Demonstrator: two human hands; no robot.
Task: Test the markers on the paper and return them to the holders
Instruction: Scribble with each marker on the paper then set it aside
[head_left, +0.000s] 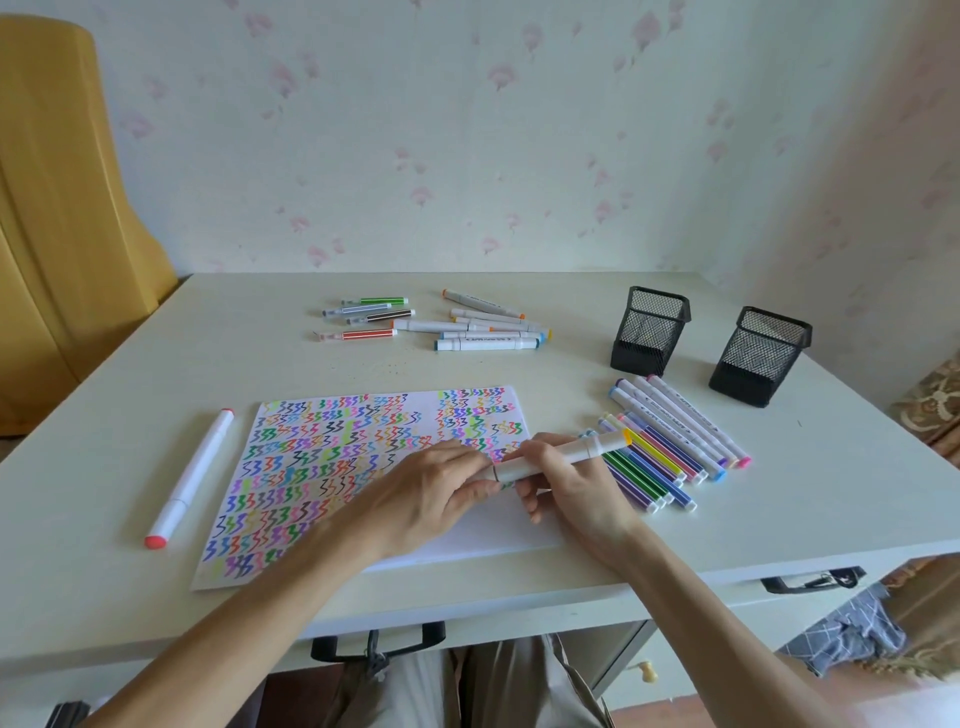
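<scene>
We see two empty mesh holders (649, 332) far right on the table (130, 374), loose markers (675, 457) fanned before them, a red-capped marker (189, 480) left of the scribbled paper (322, 467). Over it, left hand (431, 493) and right hand (576, 493) both grip a white, yellow-tipped marker (561, 457)

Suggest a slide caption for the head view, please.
Both hands, left and right, grip a yellow-capped marker over the scribbled paper.

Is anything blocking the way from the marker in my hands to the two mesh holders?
Nothing upright does. A row of loose markers lies flat on the table between the held marker and the holders, low enough to carry over.
</scene>
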